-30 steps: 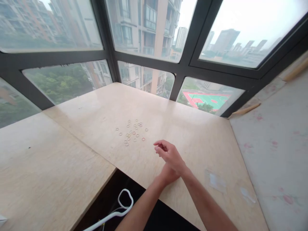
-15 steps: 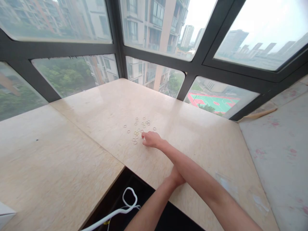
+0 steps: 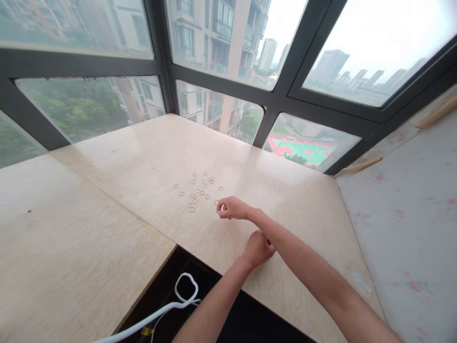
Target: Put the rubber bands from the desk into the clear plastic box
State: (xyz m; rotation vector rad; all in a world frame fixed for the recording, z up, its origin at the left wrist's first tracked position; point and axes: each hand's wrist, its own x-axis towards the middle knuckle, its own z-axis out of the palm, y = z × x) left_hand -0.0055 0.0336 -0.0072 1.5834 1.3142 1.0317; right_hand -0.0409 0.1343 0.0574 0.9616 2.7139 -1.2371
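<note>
Several small thin rings [image 3: 194,196] lie scattered on the marble-patterned surface, mostly pale, a few yellowish and one red. My right hand [image 3: 233,208] is just right of them, its thumb and forefinger curled together in a pinch. One ring [image 3: 216,202] shows at its fingertips; whether it is gripped or lies behind them I cannot tell. My left hand [image 3: 259,247] is closed below my right forearm, nearer to me. The forearm covers part of its fingers, so anything in them is hidden.
Dark window frames [image 3: 271,102] border the far side of the marble-patterned surface [image 3: 117,247]. A flower-patterned wall [image 3: 389,214] stands at right. In the dark opening at the front hangs a white cable [image 3: 150,320]. A small dark speck [image 3: 29,211] lies at far left.
My right hand has drawn back to the right, away from the cluster, uncovering more rings. My left hand now shows more from under the right forearm. The view has turned slightly right.
</note>
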